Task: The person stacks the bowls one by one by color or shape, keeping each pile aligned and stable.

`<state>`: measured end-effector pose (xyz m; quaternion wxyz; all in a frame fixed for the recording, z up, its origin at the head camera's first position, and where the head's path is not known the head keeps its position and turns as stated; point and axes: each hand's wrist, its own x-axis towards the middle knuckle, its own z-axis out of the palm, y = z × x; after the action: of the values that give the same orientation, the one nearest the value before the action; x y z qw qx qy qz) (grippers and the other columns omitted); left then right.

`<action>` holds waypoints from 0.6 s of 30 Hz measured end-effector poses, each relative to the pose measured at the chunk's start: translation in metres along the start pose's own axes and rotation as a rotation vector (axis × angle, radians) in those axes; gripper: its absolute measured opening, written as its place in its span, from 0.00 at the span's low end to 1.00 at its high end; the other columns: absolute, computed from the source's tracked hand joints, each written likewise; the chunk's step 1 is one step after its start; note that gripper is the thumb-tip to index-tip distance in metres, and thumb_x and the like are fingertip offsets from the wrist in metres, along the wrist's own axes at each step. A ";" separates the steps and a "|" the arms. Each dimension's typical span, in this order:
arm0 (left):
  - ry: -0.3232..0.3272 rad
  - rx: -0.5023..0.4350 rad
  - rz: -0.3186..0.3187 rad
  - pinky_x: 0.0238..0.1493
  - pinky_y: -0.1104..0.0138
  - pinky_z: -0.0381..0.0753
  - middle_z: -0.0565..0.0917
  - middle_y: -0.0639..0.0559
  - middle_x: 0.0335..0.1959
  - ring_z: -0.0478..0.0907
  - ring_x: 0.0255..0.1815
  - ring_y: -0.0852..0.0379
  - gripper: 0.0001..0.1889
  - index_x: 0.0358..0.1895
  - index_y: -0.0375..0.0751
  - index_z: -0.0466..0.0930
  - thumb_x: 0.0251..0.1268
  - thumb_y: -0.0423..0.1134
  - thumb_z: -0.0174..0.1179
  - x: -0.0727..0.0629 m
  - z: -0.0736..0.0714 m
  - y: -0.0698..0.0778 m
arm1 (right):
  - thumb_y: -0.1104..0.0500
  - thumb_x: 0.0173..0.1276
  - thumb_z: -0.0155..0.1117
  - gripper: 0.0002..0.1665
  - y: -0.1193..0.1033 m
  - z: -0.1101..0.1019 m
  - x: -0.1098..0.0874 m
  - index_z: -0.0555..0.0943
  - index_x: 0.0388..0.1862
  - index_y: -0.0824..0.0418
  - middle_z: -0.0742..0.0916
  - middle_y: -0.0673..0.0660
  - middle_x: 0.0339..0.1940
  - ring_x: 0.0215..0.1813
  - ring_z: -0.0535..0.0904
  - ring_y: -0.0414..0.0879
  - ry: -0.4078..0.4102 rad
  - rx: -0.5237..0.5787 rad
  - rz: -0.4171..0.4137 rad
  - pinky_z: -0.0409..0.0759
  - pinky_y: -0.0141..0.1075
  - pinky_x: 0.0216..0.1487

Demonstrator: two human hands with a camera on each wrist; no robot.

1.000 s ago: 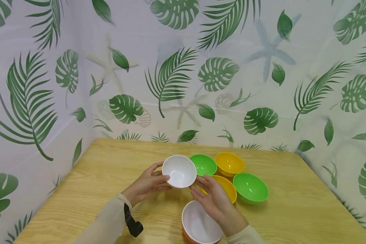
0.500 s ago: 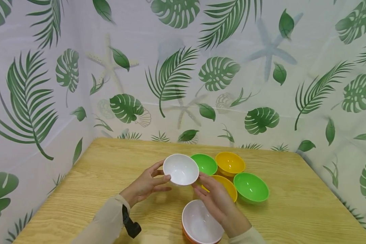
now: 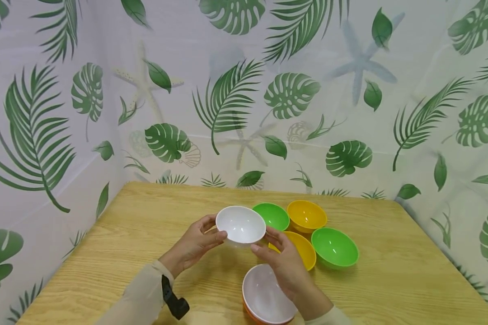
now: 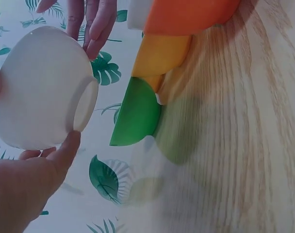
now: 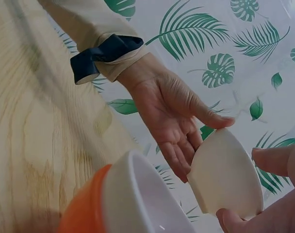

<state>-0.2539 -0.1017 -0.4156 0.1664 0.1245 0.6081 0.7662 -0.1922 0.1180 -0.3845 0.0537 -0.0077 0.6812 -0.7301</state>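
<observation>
A white bowl (image 3: pixel 241 225) is held up above the wooden table, its inside facing the head camera. My left hand (image 3: pixel 195 246) grips its left side, thumb at the rim; in the left wrist view fingers (image 4: pixel 65 153) support it near its foot ring. On the other side, my right hand (image 3: pixel 286 266) holds the bowl's right edge, fingers behind it and thumb low in front. The right wrist view shows that hand's thumb (image 5: pixel 230 221) against the bowl. Below the right hand stands another white bowl (image 3: pixel 264 293), nested in an orange bowl (image 3: pixel 252 313).
Behind the right hand sit two green bowls, one at the back (image 3: pixel 272 215) and one at right (image 3: pixel 334 247), and two yellow bowls, one farther back (image 3: pixel 307 216) and one nearer (image 3: pixel 302 250). Leaf-patterned cloth (image 3: pixel 236 90) surrounds the table (image 3: pixel 154 212).
The held white bowl has shifted slightly right and tips further, its opening looking flatter. My right hand's fingers have moved up behind its right edge. The other bowls stay put.
</observation>
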 end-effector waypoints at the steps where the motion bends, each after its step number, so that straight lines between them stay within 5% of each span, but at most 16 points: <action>1: 0.003 0.004 0.003 0.62 0.62 0.73 0.60 0.35 0.70 0.66 0.68 0.44 0.43 0.70 0.31 0.56 0.56 0.43 0.70 0.000 0.001 0.001 | 0.62 0.63 0.68 0.41 0.000 0.000 -0.001 0.59 0.71 0.67 0.69 0.68 0.68 0.64 0.72 0.59 0.005 -0.015 -0.007 0.77 0.41 0.59; 8: 0.016 0.038 0.023 0.64 0.63 0.71 0.61 0.35 0.69 0.66 0.68 0.43 0.43 0.68 0.30 0.57 0.55 0.44 0.71 -0.003 0.009 0.005 | 0.61 0.60 0.71 0.41 -0.003 0.002 -0.004 0.62 0.69 0.64 0.71 0.65 0.64 0.58 0.76 0.55 0.061 -0.090 -0.047 0.82 0.39 0.51; 18: -0.011 0.113 0.063 0.60 0.62 0.75 0.60 0.44 0.72 0.64 0.69 0.43 0.42 0.74 0.42 0.56 0.57 0.40 0.69 -0.011 0.027 0.011 | 0.63 0.59 0.71 0.40 -0.008 -0.005 -0.006 0.62 0.68 0.64 0.71 0.64 0.64 0.57 0.76 0.56 0.102 -0.125 -0.099 0.83 0.36 0.48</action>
<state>-0.2341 -0.0842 -0.3981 0.1383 0.1569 0.6451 0.7349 -0.1872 0.1237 -0.3770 -0.0176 -0.0075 0.7261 -0.6873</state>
